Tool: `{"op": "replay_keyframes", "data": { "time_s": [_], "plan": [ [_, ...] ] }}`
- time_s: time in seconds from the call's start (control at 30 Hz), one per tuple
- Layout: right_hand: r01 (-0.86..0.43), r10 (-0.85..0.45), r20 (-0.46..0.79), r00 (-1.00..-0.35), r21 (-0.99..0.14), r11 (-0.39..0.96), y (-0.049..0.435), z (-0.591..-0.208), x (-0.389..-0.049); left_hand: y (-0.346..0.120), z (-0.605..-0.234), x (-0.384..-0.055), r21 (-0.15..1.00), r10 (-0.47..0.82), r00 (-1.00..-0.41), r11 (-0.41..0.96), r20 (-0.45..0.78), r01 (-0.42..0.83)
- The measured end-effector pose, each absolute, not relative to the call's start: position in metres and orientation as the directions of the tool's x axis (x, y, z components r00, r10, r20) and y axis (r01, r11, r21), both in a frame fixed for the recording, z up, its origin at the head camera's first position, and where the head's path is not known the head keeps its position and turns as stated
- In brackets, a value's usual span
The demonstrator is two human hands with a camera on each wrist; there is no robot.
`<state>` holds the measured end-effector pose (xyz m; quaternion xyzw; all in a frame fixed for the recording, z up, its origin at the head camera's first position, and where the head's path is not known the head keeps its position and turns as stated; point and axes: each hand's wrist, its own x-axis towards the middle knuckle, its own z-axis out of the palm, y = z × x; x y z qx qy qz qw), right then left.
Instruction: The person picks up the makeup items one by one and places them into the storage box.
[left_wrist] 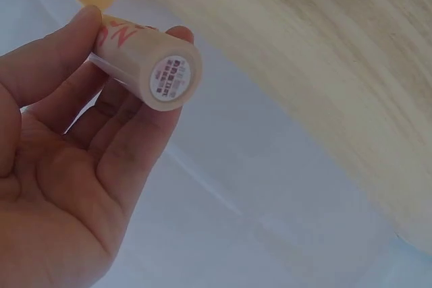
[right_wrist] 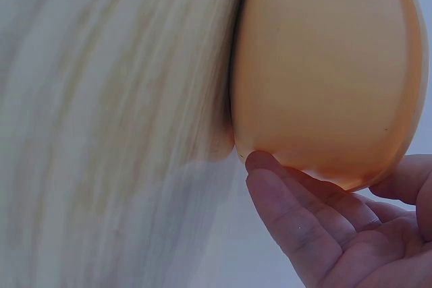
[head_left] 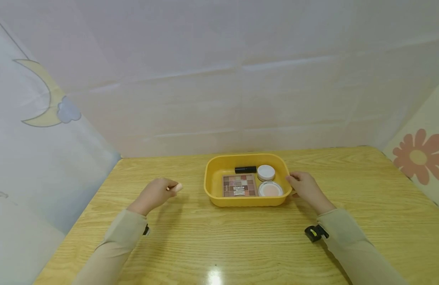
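Note:
My left hand (head_left: 156,194) is raised over the table to the left of the yellow tray (head_left: 209,194). Between its thumb and fingers it pinches a beige cosmetic tube (left_wrist: 138,62), which has red lettering and a round label on its end. At the tray's right end my right hand (head_left: 308,190) grips the wall; in the right wrist view the thumb is by the rim and the fingers lie against the outside. Inside the tray are an eyeshadow palette (head_left: 239,185), a black tube (head_left: 245,170), a white-lidded jar (head_left: 266,172) and a round clear-lidded compact (head_left: 270,189).
The wood-grain table (head_left: 219,237) carries the tray near its back edge. Behind it hangs a pale cloth (head_left: 219,99), and more cloth with a moon print (head_left: 44,91) and a flower print (head_left: 419,156) stands at the sides.

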<state>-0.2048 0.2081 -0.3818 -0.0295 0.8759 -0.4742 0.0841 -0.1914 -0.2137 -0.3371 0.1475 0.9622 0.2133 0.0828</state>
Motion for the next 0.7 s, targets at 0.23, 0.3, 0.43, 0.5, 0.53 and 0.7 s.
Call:
{"op": "replay_keyframes", "data": {
  "time_s": [0.23,0.3,0.43,0.5,0.53,0.7],
  "plan": [
    [0.033,-0.126,-0.12,-0.985,-0.838,0.544,0.207,-0.381,-0.204,-0.208,-0.331,-0.194,0.439,0.313,-0.944,0.867,-0.107,0.238],
    [0.036,-0.124,-0.123,-0.985,-0.838,0.545,0.207,-0.381,-0.204,-0.206,-0.33,-0.195,0.44,0.328,-0.939,0.861,-0.1,0.254],
    [0.035,-0.124,-0.122,-0.985,-0.837,0.546,0.206,-0.381,-0.204,-0.2,-0.327,-0.196,0.459,0.355,-0.93,0.844,-0.093,0.276],
    [0.034,-0.126,-0.122,-0.985,-0.838,0.544,0.206,-0.38,-0.204,-0.197,-0.326,-0.196,0.472,0.367,-0.926,0.835,-0.093,0.284],
    [0.033,-0.127,-0.121,-0.985,-0.838,0.544,0.206,-0.38,-0.204,-0.196,-0.325,-0.196,0.479,0.369,-0.924,0.831,-0.097,0.282],
    [0.032,-0.13,-0.122,-0.984,-0.839,0.543,0.207,-0.38,-0.204,-0.19,-0.322,-0.196,0.509,0.366,-0.923,0.821,-0.118,0.26]
  ]
}}
